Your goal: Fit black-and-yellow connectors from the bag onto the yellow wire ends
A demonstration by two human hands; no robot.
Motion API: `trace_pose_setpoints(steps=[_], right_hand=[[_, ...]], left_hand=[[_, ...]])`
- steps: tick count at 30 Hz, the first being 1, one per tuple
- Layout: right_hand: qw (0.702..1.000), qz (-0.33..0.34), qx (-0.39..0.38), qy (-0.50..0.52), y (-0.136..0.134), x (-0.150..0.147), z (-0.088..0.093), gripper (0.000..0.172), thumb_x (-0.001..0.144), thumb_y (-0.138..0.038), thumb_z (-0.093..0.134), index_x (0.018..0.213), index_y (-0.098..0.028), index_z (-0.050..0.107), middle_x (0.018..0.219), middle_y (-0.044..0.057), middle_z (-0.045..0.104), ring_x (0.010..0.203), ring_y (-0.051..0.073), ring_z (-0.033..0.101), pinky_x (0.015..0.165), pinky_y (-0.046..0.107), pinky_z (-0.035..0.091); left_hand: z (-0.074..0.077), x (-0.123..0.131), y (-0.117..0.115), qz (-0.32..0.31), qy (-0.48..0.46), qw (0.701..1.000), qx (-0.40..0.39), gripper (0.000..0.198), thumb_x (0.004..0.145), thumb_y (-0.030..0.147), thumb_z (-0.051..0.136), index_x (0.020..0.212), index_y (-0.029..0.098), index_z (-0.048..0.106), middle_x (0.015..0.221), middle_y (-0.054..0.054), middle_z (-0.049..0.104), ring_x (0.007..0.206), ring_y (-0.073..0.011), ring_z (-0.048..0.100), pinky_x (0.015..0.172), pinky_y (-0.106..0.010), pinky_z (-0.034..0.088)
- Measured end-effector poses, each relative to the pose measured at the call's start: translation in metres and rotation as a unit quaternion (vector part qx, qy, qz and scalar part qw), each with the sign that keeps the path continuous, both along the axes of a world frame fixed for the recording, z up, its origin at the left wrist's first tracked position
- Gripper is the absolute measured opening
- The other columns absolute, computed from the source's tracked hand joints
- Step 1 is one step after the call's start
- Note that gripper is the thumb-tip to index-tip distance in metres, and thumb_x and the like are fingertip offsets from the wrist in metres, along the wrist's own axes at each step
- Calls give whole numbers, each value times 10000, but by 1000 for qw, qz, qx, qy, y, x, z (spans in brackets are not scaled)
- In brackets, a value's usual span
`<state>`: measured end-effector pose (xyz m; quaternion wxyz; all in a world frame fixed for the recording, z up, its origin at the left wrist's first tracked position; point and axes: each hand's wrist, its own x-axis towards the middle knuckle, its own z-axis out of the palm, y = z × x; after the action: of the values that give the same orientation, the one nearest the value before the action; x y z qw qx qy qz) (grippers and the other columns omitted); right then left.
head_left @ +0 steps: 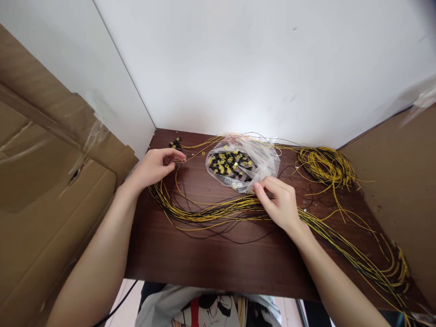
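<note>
My left hand [157,167] hovers at the left end of a bundle of yellow and black wires [204,212]. Its thumb and index finger are apart, close to some thin wire ends; whether the hidden fingers touch a wire I cannot tell. My right hand [278,200] is closed in a pinch at the front right edge of a clear plastic bag [264,164], above the wire bundle. Inside the open bag lie many small black parts with yellow rings [226,165]. A few similar black and yellow pieces [175,144] lie beyond my left hand, with wires running from them.
A coiled wire bundle [325,168] lies at the back right of the brown table [211,261]. The wires continue to the front right corner. Cardboard stands on the left [51,181] and right [398,181], with a white wall [238,68] behind. A printed bag [207,311] sits below the front edge.
</note>
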<state>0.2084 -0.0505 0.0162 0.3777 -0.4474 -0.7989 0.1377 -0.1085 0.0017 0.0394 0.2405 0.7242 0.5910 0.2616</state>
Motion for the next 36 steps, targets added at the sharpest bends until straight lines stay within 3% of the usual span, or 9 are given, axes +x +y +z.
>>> trace_pose_setpoints(steps=[8, 21, 28, 33, 36], right_hand=[[1000, 4, 0, 2, 0, 0, -1, 247, 897, -228, 478, 675, -166, 567, 645, 30, 558, 613, 138, 501, 607, 270, 381], [1000, 7, 2, -11, 1, 0, -2, 251, 899, -242, 470, 670, -178, 550, 629, 21, 532, 598, 138, 481, 598, 269, 371], [998, 43, 10, -36, 1, -1, -2, 235, 895, -227, 466, 681, -180, 553, 630, 24, 541, 620, 147, 486, 638, 297, 380], [994, 101, 33, -31, 0, -8, -4, 102, 855, -193, 524, 815, -199, 618, 799, 46, 646, 789, 184, 553, 771, 357, 417], [993, 117, 24, 21, -2, -24, 1, 124, 853, -174, 519, 875, -210, 635, 895, 55, 661, 878, 193, 569, 830, 377, 435]], left_hand=[[-1, 0, 0, 25, 51, 998, 39, 276, 740, 292, 516, 904, 199, 717, 879, -28, 721, 736, -188, 616, 744, -282, 469], [3, 1, -2, 45, 1, 999, 30, 271, 742, 373, 572, 883, 192, 717, 897, -41, 718, 802, -200, 619, 775, -290, 478], [1, 0, -1, 28, -53, 998, 21, 279, 727, 368, 604, 883, 164, 713, 898, -64, 712, 804, -198, 614, 731, -281, 465], [4, 1, -1, 21, -60, 998, 8, 270, 748, 352, 582, 901, 163, 701, 919, -66, 712, 828, -205, 619, 770, -308, 470], [4, 0, -2, 13, -87, 996, 1, 293, 748, 348, 582, 931, 146, 690, 918, -77, 706, 843, -204, 622, 769, -306, 478]])
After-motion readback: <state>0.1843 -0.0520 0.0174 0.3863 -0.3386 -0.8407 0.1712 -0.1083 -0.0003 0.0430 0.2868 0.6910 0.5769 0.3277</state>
